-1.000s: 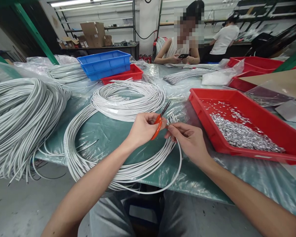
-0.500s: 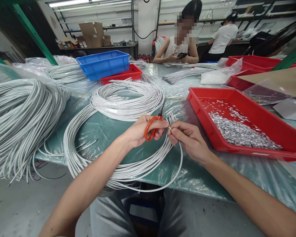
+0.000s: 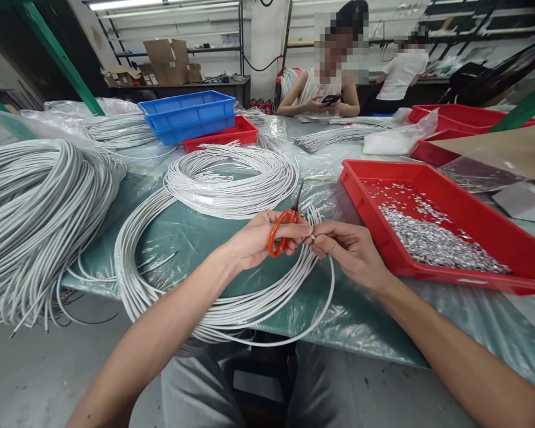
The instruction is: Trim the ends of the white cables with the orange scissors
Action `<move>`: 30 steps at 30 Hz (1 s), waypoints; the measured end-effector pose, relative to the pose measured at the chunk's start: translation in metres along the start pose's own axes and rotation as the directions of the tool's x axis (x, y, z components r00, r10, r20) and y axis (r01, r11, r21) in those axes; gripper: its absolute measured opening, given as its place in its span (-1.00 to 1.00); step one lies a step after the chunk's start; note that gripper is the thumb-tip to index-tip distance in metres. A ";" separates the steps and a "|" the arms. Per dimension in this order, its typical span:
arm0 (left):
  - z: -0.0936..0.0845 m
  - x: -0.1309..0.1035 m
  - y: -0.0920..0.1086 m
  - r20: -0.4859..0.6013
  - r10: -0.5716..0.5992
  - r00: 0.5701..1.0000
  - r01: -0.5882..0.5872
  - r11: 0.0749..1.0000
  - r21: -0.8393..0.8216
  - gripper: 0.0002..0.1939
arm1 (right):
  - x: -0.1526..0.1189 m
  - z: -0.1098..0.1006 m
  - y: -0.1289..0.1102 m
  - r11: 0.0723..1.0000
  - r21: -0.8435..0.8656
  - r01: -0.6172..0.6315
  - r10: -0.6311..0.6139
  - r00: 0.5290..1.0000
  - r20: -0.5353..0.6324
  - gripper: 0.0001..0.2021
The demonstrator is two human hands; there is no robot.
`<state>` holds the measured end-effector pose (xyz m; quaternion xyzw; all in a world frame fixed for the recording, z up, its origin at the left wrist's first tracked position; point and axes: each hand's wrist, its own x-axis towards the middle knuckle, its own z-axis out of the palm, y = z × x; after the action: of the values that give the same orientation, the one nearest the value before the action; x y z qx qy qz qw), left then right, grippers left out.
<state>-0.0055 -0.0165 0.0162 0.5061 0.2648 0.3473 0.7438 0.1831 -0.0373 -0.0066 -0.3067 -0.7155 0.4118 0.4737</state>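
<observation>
Orange-handled scissors (image 3: 278,233) hang in my left hand (image 3: 267,239), blades pointing up and away; its thumb and forefinger also pinch the tip of a white cable. My right hand (image 3: 350,252) is closed on that same cable (image 3: 332,285) close to its end, fingertips touching those of my left hand. The cable loops down past the table edge. Beneath both hands lies a large coil of white cables (image 3: 134,261), its bunched ends (image 3: 312,215) just behind my fingers. A second white coil (image 3: 232,202) rests behind it.
A red tray (image 3: 365,220) of small silvery pieces (image 3: 432,238) stands at right. Thick grey-white cable bundles (image 3: 40,220) hang over the left edge. Blue bins (image 3: 187,116) sit at the back beside a red bin (image 3: 245,132). A person (image 3: 318,98) across the table holds a phone.
Both hands have shifted slightly right, with the scissors and the cable end. The cable's hanging loop has moved a little right too.
</observation>
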 end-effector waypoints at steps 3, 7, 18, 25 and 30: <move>-0.001 0.000 -0.001 0.005 -0.016 1.000 0.017 0.999 -0.028 -0.72 | -0.002 0.001 -0.001 0.994 -0.105 0.025 -0.029 0.999 -0.040 -0.81; -0.004 0.002 -0.002 -0.054 -0.017 0.998 0.016 1.000 -0.023 -0.75 | -0.005 0.006 0.000 0.983 -0.184 -0.027 0.004 0.992 -0.122 -0.90; 0.001 0.000 0.005 -0.297 0.280 0.913 -0.193 0.937 0.290 -0.74 | -0.001 0.009 -0.004 0.998 -0.031 -0.062 0.057 0.987 -0.149 -0.76; -0.001 0.000 0.003 -0.227 0.440 0.869 -0.311 0.841 0.442 -0.75 | 0.003 0.007 -0.001 0.985 0.081 -0.153 0.159 0.984 -0.079 -0.66; -0.001 -0.001 0.004 -0.211 0.449 0.868 -0.288 0.802 0.524 -0.74 | 0.003 0.006 -0.001 0.984 0.080 -0.162 0.166 0.985 -0.051 -0.65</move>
<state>-0.0078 -0.0164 0.0197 0.6508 0.3554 0.4895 0.4590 0.1763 -0.0370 -0.0059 -0.3582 -0.6580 0.4671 0.4696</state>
